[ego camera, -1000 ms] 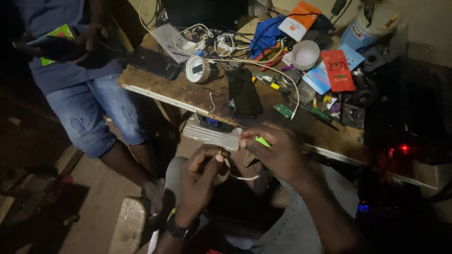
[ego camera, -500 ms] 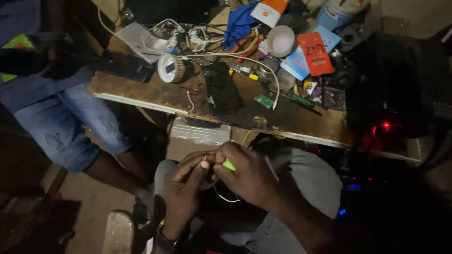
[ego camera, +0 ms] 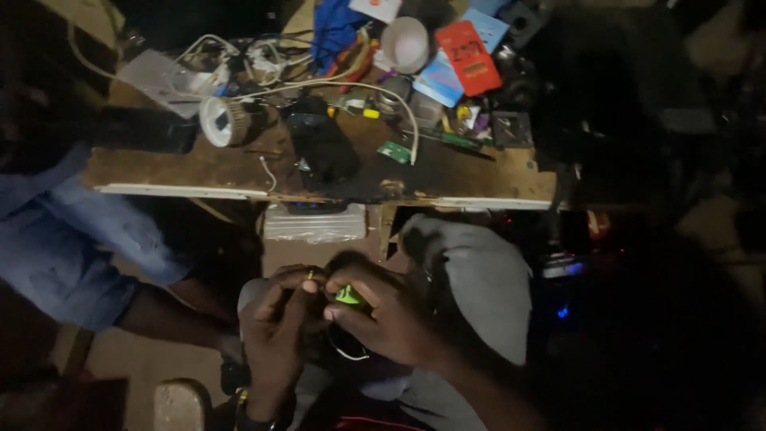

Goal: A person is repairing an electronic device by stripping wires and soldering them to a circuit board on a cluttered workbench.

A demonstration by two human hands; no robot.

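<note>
My right hand pinches the small bright-green plastic piece over my lap, below the cluttered wooden worktop. My left hand fingers curl around its thin pale wire; steady grip, small movements, I judge.

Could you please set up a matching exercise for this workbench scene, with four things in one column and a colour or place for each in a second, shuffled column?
Things:
1. card
2. cup
3. small part
4. phone

Colours and places:
A. bright green, pinched in the right hand close to the left hand
B. white, standing at the far side of the table
C. red, lying flat next to a light blue one
D. black, lying near the table's front edge

Pairs: 1-C, 2-B, 3-A, 4-D
</note>
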